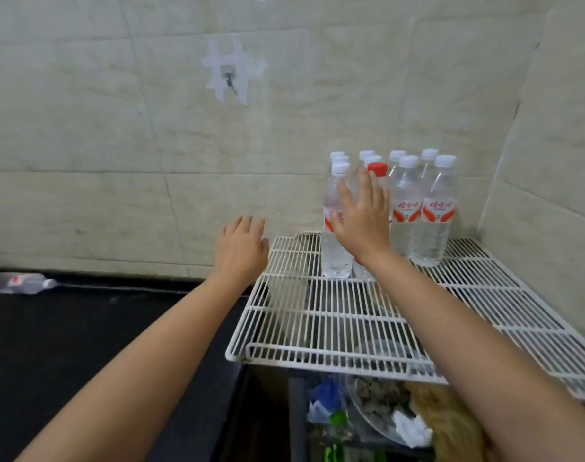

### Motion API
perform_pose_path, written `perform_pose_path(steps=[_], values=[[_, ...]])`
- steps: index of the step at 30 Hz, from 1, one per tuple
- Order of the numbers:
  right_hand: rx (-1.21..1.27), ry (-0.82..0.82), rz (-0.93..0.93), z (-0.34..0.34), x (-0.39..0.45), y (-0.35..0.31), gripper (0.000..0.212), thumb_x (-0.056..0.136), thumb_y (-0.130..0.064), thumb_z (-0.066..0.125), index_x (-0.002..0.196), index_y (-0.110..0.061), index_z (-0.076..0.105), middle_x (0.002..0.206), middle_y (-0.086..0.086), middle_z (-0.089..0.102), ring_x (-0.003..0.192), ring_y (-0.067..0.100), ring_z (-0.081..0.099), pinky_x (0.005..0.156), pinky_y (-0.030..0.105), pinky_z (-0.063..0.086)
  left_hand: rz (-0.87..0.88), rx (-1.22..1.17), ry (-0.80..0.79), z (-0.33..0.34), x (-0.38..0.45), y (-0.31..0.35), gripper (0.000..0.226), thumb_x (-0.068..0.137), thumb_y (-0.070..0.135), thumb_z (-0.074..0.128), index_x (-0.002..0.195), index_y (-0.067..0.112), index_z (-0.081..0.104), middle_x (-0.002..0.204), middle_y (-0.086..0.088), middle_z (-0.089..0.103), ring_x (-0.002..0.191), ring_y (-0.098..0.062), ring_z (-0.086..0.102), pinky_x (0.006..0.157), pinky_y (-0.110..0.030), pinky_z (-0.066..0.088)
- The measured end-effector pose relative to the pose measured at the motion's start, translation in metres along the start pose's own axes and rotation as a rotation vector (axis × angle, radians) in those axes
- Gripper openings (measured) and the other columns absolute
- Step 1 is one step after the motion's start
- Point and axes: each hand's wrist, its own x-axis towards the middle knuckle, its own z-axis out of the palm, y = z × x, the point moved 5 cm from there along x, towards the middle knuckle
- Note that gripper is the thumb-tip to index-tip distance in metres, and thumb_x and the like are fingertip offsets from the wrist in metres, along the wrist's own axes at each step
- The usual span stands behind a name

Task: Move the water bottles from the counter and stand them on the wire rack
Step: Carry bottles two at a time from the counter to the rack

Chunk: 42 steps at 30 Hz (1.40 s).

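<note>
Several clear water bottles (433,215) with white caps and red labels stand upright in a cluster at the back of the white wire rack (321,328). One bottle with a red cap (377,169) stands among them, mostly hidden behind my right hand (363,215). That hand is spread flat in front of the bottle, fingers apart, holding nothing. My left hand (241,248) hovers open just left of the rack's back corner. One more bottle (19,283) lies on its side on the black counter (67,345), far left by the wall.
Tiled walls close in behind and on the right of the rack. A metal hook (229,80) is stuck to the back wall. Below the rack's front edge sit a glass bowl of scraps (381,405), crumpled tissue and plastic wrappers.
</note>
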Motion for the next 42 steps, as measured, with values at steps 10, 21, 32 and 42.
perform_pose_path(steps=[10, 21, 32, 42], values=[[0.222, -0.253, -0.386, 0.065, -0.110, -0.254, 0.045, 0.070, -0.038, 0.041, 0.085, -0.007, 0.070, 0.088, 0.014, 0.072, 0.081, 0.031, 0.069, 0.074, 0.039, 0.055, -0.214, 0.262, -0.048, -0.045, -0.156, -0.189, 0.044, 0.095, 0.025, 0.038, 0.136, 0.008, 0.038, 0.146, -0.015, 0.035, 0.138, -0.029, 0.026, 0.110, -0.043, 0.024], [0.578, -0.545, -0.566, 0.088, -0.260, -0.549, 0.049, 0.085, -0.024, 0.061, 0.126, 0.001, 0.051, 0.134, 0.025, 0.049, 0.128, 0.039, 0.043, 0.109, 0.050, 0.028, -0.698, 0.363, -0.192, -0.114, -0.387, -0.414, 0.047, 0.097, 0.027, 0.034, 0.141, 0.013, 0.029, 0.150, -0.012, 0.026, 0.142, -0.028, 0.017, 0.113, -0.044, 0.018], [0.529, -0.713, -0.805, 0.161, -0.313, -0.769, 0.051, 0.092, -0.032, 0.047, 0.137, -0.008, 0.038, 0.144, 0.015, 0.037, 0.134, 0.028, 0.033, 0.111, 0.041, 0.021, -1.014, 0.295, -0.286, -0.135, -0.490, -0.609, 0.051, 0.097, 0.031, 0.033, 0.144, 0.015, 0.021, 0.154, -0.011, 0.019, 0.144, -0.026, 0.012, 0.116, -0.048, 0.013], [0.478, -0.884, -0.934, 0.267, -0.308, -0.977, 0.054, 0.095, -0.037, 0.041, 0.141, -0.012, 0.029, 0.149, 0.012, 0.031, 0.138, 0.026, 0.026, 0.114, 0.040, 0.022, -1.132, 0.295, -0.374, -0.157, -0.488, -0.822, 0.050, 0.097, 0.032, 0.034, 0.142, 0.012, 0.023, 0.153, -0.013, 0.020, 0.143, -0.027, 0.013, 0.116, -0.047, 0.015]])
